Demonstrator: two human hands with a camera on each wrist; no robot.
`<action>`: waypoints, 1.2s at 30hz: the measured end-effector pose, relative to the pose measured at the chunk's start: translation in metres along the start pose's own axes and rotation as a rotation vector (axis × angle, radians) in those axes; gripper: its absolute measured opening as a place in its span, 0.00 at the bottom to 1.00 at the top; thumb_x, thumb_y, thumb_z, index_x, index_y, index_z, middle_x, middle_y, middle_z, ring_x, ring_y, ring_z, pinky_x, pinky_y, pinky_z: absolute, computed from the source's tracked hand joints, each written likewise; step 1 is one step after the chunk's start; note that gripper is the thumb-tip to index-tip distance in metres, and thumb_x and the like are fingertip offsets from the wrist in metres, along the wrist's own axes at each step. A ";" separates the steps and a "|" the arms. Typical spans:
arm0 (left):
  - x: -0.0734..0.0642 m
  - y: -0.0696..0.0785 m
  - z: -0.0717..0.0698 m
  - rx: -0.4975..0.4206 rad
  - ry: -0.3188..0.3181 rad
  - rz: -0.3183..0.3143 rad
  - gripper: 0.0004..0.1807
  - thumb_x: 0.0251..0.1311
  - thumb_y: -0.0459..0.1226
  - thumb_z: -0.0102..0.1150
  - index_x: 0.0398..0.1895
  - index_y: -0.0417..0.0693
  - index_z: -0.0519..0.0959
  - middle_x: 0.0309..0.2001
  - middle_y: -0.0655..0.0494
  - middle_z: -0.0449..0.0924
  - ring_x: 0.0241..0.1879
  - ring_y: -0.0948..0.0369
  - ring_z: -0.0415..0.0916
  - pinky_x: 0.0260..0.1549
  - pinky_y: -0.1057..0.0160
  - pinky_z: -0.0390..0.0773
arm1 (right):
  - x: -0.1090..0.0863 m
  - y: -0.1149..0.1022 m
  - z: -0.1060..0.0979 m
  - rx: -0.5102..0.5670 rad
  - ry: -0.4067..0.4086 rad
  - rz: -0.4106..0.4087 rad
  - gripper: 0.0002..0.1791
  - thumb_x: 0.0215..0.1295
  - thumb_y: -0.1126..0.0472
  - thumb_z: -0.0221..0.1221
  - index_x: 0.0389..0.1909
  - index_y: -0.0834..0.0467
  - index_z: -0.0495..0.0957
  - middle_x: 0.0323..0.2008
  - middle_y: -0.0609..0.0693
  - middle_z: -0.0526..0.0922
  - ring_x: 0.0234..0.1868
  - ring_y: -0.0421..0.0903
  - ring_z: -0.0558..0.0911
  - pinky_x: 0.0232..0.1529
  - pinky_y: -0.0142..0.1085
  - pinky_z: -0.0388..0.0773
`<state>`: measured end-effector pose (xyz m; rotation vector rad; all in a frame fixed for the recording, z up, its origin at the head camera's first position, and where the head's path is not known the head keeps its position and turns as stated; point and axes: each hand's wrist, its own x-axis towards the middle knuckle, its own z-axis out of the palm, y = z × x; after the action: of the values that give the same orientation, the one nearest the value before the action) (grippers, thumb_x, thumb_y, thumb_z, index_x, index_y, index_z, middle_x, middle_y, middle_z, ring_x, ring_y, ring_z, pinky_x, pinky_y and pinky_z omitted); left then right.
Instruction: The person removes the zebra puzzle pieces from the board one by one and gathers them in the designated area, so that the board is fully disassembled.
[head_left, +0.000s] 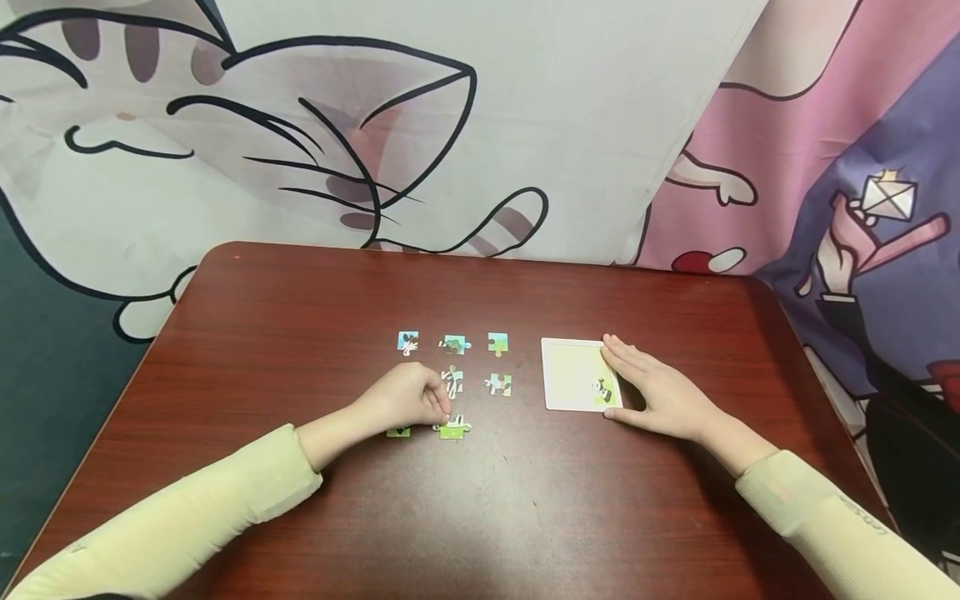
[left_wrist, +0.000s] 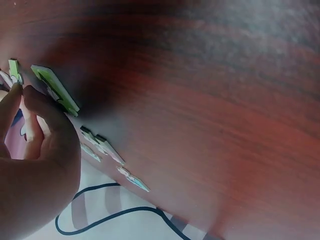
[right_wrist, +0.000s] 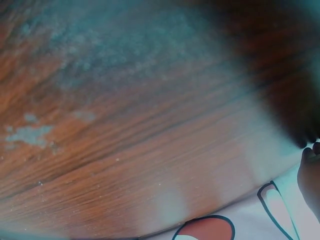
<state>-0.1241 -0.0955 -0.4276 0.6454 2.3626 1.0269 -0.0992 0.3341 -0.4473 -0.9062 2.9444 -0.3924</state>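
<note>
My left hand (head_left: 401,398) is over the lower left of a group of small jigsaw pieces, thumb and forefinger pinching the upper edge of a green-and-white jigsaw piece (head_left: 453,431). In the left wrist view, that piece (left_wrist: 13,69) shows right at the fingertips. A second green piece (head_left: 399,432) lies just left of it, partly covered by the hand. A zebra-striped piece (head_left: 453,381) sits close beyond the knuckles. My right hand (head_left: 663,393) rests with fairly straight fingers along the right edge of a square pale-yellow card (head_left: 573,375) with a small panda picture.
Behind the left hand, a blue piece (head_left: 407,342), a tree piece (head_left: 454,343) and a green-blue piece (head_left: 498,342) form a spaced row. Another piece (head_left: 498,384) lies nearer the card. The brown wooden table (head_left: 525,517) meets a cartoon-print cloth (head_left: 585,125) at its far edge.
</note>
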 end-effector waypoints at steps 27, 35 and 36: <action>0.007 0.002 -0.006 0.025 -0.017 0.037 0.01 0.55 0.27 0.71 0.29 0.40 0.88 0.26 0.54 0.89 0.26 0.70 0.80 0.32 0.71 0.82 | 0.000 -0.002 -0.001 -0.013 0.000 0.001 0.54 0.61 0.43 0.74 0.80 0.64 0.62 0.81 0.63 0.63 0.80 0.62 0.66 0.85 0.32 0.48; 0.022 0.017 -0.005 -0.039 -0.025 0.051 0.03 0.57 0.28 0.71 0.31 0.43 0.88 0.27 0.55 0.89 0.25 0.70 0.80 0.32 0.70 0.83 | 0.000 0.000 0.000 -0.016 -0.001 0.001 0.53 0.61 0.43 0.74 0.80 0.64 0.62 0.81 0.63 0.63 0.81 0.62 0.66 0.85 0.33 0.49; 0.025 0.019 -0.004 -0.040 -0.025 0.059 0.02 0.58 0.28 0.72 0.31 0.43 0.88 0.27 0.55 0.89 0.25 0.70 0.80 0.33 0.70 0.83 | 0.000 0.000 0.000 -0.016 0.000 0.000 0.53 0.61 0.43 0.74 0.80 0.64 0.62 0.81 0.63 0.63 0.80 0.62 0.66 0.85 0.34 0.50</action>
<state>-0.1419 -0.0714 -0.4167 0.7131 2.3082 1.0822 -0.0995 0.3337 -0.4471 -0.9079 2.9512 -0.3697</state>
